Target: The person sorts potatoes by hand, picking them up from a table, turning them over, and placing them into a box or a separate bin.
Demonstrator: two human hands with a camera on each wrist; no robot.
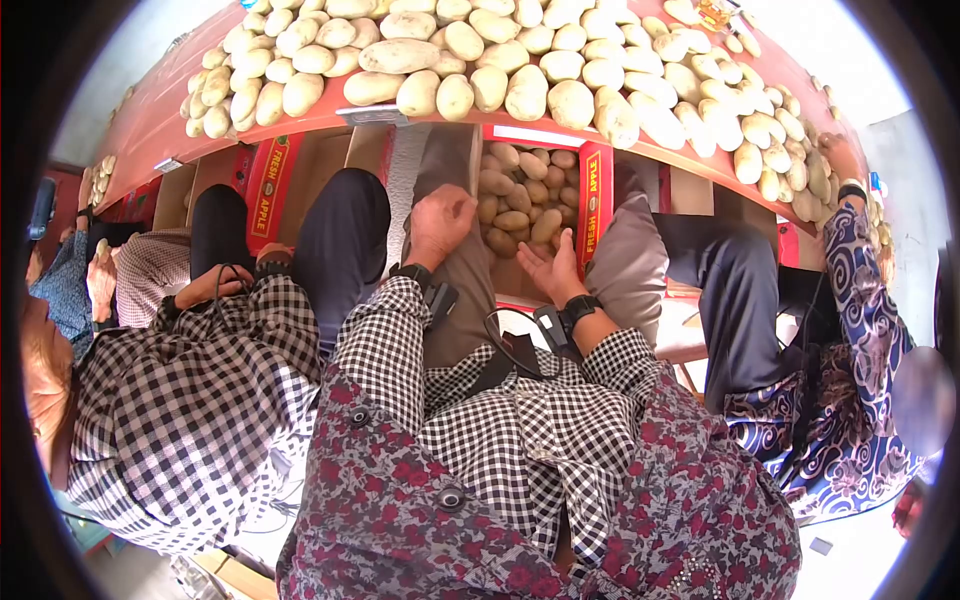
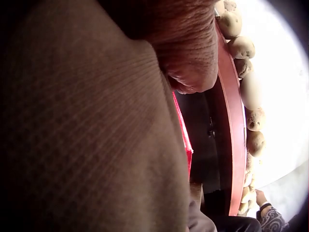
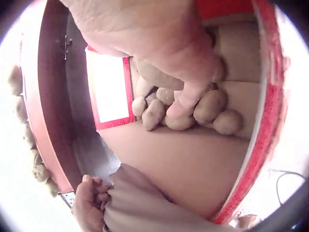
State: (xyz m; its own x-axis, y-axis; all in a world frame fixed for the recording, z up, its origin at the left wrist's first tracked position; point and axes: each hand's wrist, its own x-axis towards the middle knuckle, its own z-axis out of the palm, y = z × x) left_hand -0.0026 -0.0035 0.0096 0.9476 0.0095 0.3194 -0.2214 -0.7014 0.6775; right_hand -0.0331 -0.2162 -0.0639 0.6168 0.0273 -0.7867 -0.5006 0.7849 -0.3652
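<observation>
My right hand (image 1: 552,268) is inside the near end of a red-edged cardboard box (image 1: 597,200), palm partly upward and fingers extended. Brown potatoes (image 1: 513,222) fill the far part of this box. In the right wrist view, one fingertip overlaps a potato (image 3: 179,121), and a larger potato (image 3: 157,75) shows beside the palm. My left hand (image 1: 443,222) rests on my left knee, its fingers loosely curled with nothing in them. The left wrist view shows mostly trouser cloth (image 2: 96,135) and part of that hand.
A red table (image 1: 330,122) in front carries a long heap of potatoes (image 1: 400,57). Another box marked FRESH APPLE (image 1: 268,190) stands to the left. People sit close on both sides; the right neighbour's hand (image 1: 842,155) reaches to the table's potatoes.
</observation>
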